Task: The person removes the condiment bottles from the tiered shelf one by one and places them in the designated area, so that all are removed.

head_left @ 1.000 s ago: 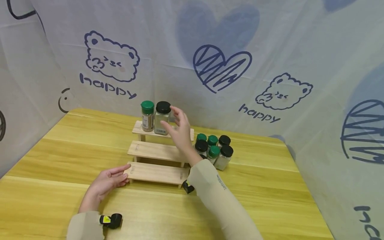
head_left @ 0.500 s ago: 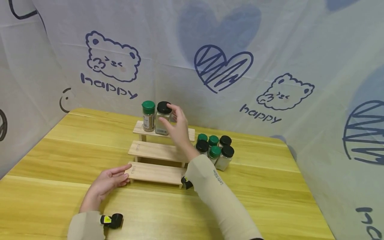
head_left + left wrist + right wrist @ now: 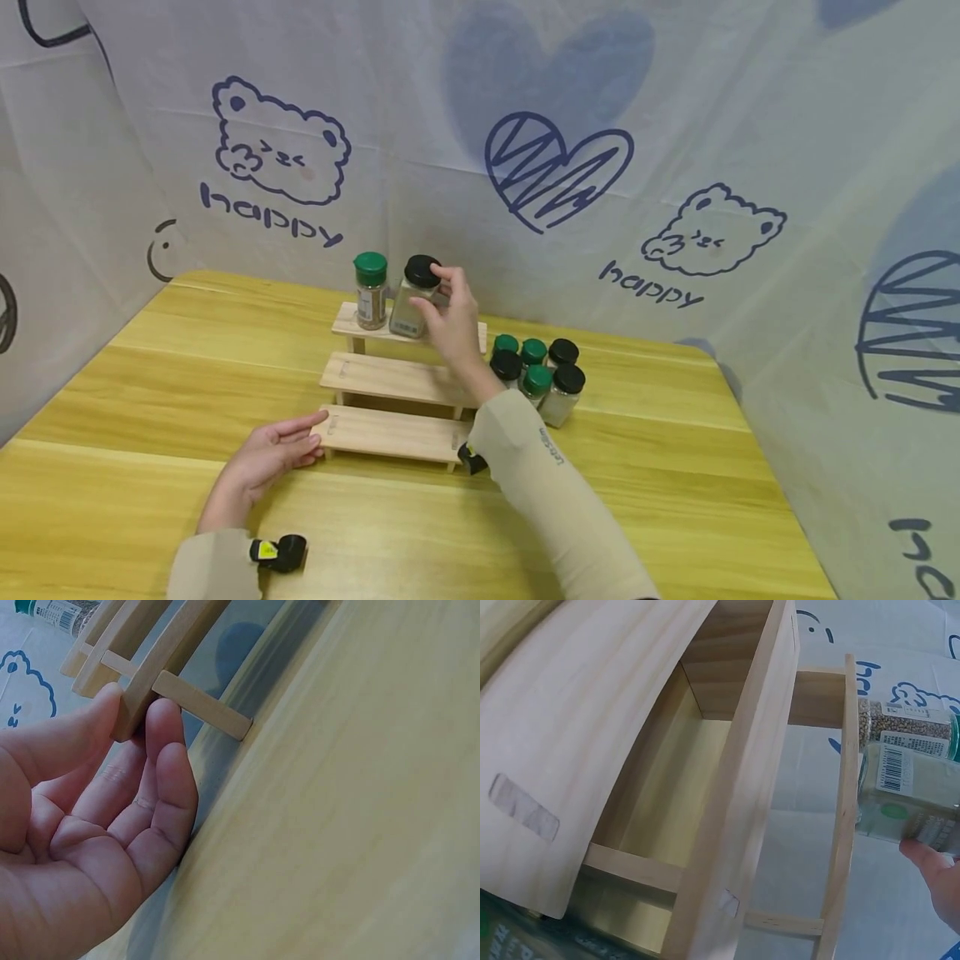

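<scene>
A wooden three-step rack [image 3: 390, 379] stands on the table. On its top step are a green-lidded jar [image 3: 371, 292] and, just to its right, a black-lidded jar [image 3: 408, 310]. My right hand [image 3: 433, 293] grips the black-lidded jar near its lid, and the jar leans to the right. In the right wrist view the same jar [image 3: 915, 799] shows its barcode label above the rack [image 3: 735, 787], with a fingertip [image 3: 934, 866] under it. My left hand [image 3: 315, 437] lies open on the table, its fingertips [image 3: 165, 720] touching the left end of the lowest step [image 3: 202, 709].
Several more jars [image 3: 536, 375] with green and black lids stand bunched together right of the rack. The yellow wooden table [image 3: 150, 375] is ringed by a printed fabric backdrop [image 3: 555, 167] close behind the rack. The two lower steps hold nothing.
My right hand, open beside the black-lidded jar, has closed round it and tipped it to the right. The left hand has stayed put.
</scene>
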Available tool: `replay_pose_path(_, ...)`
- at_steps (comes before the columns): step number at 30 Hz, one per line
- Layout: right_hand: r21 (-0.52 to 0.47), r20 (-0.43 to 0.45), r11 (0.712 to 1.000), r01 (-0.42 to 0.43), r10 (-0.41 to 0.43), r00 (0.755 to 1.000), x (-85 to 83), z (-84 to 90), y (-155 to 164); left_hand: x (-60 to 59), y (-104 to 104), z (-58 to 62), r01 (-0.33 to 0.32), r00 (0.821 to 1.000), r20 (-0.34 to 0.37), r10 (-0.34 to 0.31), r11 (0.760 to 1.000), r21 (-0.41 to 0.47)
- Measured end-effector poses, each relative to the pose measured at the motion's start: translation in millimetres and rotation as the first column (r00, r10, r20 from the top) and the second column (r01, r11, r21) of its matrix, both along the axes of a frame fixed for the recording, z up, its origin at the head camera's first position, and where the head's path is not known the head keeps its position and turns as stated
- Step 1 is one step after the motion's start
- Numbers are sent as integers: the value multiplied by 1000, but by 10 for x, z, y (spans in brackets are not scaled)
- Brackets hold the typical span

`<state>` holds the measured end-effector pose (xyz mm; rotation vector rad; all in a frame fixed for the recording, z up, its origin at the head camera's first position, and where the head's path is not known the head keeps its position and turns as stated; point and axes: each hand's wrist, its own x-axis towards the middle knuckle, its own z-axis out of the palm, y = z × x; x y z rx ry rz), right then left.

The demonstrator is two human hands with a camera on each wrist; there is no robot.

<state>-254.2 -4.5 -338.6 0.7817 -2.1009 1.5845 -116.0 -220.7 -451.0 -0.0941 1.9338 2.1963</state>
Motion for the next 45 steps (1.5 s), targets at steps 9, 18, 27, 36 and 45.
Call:
replay_pose_path(9,-54,-68,998,-11,8,998,27,-16,45,-2,8,0,-2,1000,-6,2,1000,25)
replay_pose_path(18,-104,-41,993,-51,47,998,104,64,170,11,2,-17,-4,1000,-6,4,999,34)
replay_pose_path(27,-163,-11,984,-69,68,998,213,87,332,10,4,-11,-7,1000,-1,7,1000,22)
replay_pose_path(36,-160,-22,986,-57,54,998,355,99,527,3,4,-4,-1,1000,-6,1,1000,12)
replay_pose_path(45,-137,-19,990,-17,14,1000,544,165,710,1,-1,-12,8,1000,-6,-7,1000,17)
